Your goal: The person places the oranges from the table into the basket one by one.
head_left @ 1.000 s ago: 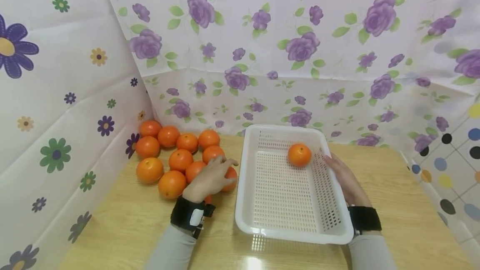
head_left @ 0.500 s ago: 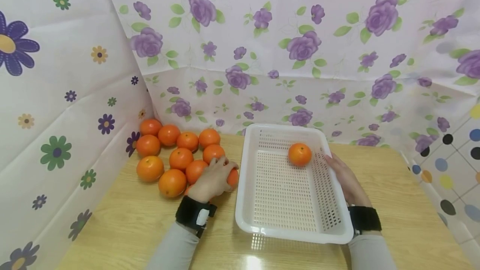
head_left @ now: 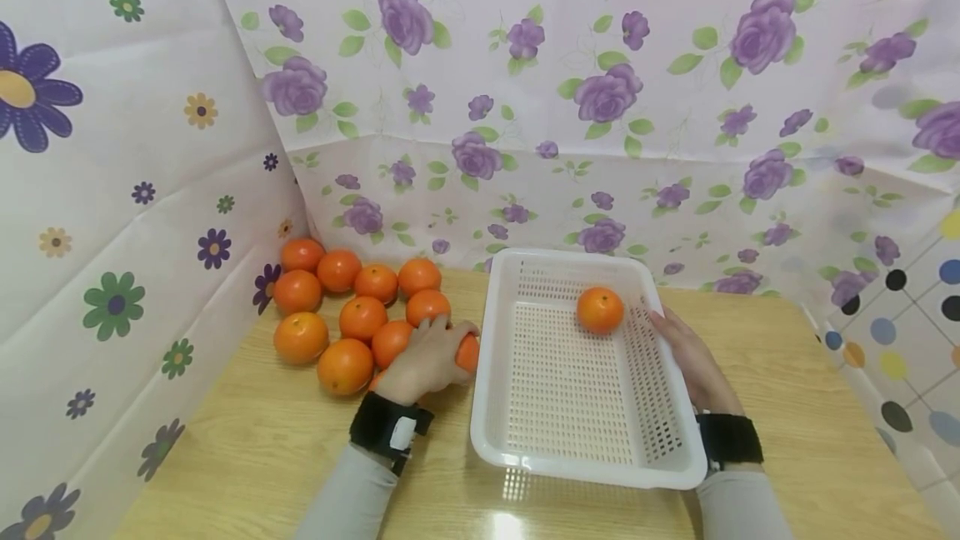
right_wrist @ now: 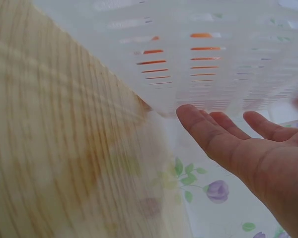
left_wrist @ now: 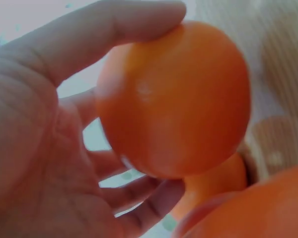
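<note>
My left hand point(head_left: 424, 363) grips an orange point(left_wrist: 179, 99) at the right end of the group, thumb on one side and fingers curled round the other. In the head view much of that orange hides behind the hand. Several other oranges point(head_left: 363, 319) lie close together on the table to the left. A white slotted plastic basket point(head_left: 486, 440) stands to the right of them, with one orange point(head_left: 600, 310) inside near its far right. My right hand point(head_left: 693, 361) rests along the basket's right side; its fingers point(right_wrist: 203, 131) reach nearly straight to the slotted outer wall.
The wooden table point(head_left: 247, 457) runs under everything. A floral sheet point(head_left: 540, 90) hangs behind the table, and a flower-patterned sheet point(head_left: 165, 273) closes the left side. Dotted sheeting point(head_left: 892, 357) stands at the right edge.
My left hand has moved slightly right and its fingers have closed round the rightmost orange. The basket, its orange and my right hand have stayed in place.
</note>
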Tool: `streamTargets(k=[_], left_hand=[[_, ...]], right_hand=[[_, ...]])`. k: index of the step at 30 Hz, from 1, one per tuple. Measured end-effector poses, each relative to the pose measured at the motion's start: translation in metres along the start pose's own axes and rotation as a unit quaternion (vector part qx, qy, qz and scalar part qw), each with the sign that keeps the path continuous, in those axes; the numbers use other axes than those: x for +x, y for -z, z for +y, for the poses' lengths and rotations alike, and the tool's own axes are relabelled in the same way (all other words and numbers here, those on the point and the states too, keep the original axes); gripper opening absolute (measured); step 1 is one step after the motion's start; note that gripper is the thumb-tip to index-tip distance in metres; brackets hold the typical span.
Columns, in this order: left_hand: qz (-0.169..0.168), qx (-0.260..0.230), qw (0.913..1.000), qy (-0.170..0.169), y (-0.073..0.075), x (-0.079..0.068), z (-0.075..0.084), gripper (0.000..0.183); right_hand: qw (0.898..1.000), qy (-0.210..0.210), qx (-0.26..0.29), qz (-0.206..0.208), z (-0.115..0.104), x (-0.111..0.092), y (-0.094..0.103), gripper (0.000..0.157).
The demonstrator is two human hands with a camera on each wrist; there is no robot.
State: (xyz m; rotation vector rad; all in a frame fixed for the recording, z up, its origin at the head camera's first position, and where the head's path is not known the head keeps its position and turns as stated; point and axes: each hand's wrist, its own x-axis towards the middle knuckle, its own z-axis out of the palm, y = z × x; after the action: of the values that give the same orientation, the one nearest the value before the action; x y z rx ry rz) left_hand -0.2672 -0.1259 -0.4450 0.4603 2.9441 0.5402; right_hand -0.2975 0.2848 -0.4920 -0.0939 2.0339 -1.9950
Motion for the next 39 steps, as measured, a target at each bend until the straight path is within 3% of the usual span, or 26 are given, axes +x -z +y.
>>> streamTargets(k=[6, 13, 18, 39], left_hand=[[0.02, -0.027, 0.9992, 0.022, 0.008, 0.0, -0.004, 0.063], [0.052, -0.066, 0.9963, 0.018, 0.009, 0.0, -0.007, 0.061], [0.083, -0.07, 0.994, 0.008, 0.01, 0.002, -0.007, 0.061], [0.132, -0.085, 0.9876, 0.002, 0.013, 0.006, -0.006, 0.066]], right_hand=[[1.0, 0.003, -0.002, -0.001, 0.0, 0.0, 0.0, 0.069], [1.0, 0.005, 0.001, -0.005, 0.0, 0.0, -0.001, 0.069], [1.0, 0.003, 0.0, -0.002, 0.0, 0.001, 0.0, 0.069], [1.0, 0.007, 0.006, -0.004, 0.001, 0.001, 0.0, 0.068]])
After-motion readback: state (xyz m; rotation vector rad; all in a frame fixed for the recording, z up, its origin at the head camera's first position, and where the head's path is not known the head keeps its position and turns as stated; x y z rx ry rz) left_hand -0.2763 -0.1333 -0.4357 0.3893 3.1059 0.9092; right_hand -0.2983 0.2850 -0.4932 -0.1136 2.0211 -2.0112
